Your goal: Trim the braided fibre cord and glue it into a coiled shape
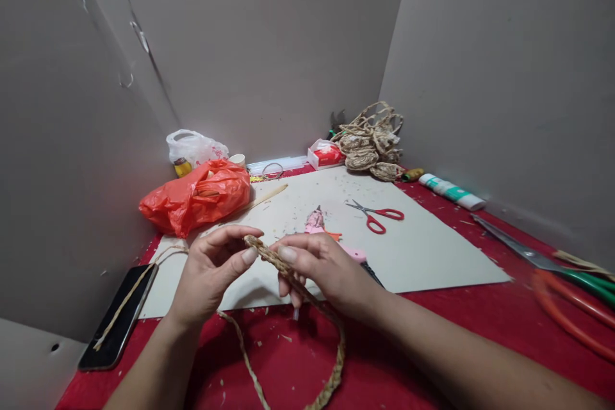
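Note:
My left hand (211,272) and my right hand (319,269) meet above the near edge of a white board (423,243), and both pinch the end of a tan braided rope (269,256). The braid runs under my right hand, loops down over the red tabletop (432,333) and leaves the frame at the bottom. A thinner strand trails left from my left hand across a black phone (118,320). A pink glue gun (319,224) lies just behind my right hand.
Red-handled scissors (377,216) lie on the board. An orange plastic bag (196,195), a white bag and a cup stand at the back left. A pile of coiled rope pieces (372,144), a red-and-white box and a white tube (451,191) sit at the back. Large shears (542,262) lie at right. Grey cardboard walls enclose the table.

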Demonstrator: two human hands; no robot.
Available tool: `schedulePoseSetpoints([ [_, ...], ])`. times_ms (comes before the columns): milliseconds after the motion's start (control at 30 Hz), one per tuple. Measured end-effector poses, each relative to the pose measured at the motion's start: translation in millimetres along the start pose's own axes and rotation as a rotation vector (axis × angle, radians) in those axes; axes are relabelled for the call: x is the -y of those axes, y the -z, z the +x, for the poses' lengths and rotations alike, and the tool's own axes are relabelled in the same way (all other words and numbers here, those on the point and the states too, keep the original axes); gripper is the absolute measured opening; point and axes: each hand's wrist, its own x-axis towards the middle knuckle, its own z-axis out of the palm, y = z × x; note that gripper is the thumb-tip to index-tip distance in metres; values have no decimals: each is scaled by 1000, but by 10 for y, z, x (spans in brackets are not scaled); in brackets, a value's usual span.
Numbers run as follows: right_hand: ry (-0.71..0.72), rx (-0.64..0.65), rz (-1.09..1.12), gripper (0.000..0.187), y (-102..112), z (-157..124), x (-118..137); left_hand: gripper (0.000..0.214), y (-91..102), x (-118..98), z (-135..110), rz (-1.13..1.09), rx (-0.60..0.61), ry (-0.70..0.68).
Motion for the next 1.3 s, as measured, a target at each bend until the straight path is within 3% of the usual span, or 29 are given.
schedulePoseSetpoints([
  [200,43,-18,-140,18,-64,-2,-11,21,-32,25,2,-34,32,-22],
  [433,215,-39,-274,22,-92,-9,-35,19,-38,30,6,-68,74,43],
  [800,288,-14,-305,32,-81,-1,-98,8,-58,59,22,-102,76,17],
  [967,275,-69,-251,29,-86,11,-141,25,-72,103,32,-130,101,57],
  [1067,279,-96,-248,25,-94,10,-141,16,-92,116,41,-130,136,78],
  [1300,55,-30,-215,19,-112,-19,-51,9,-60,118,90,-283,-55,72],
])
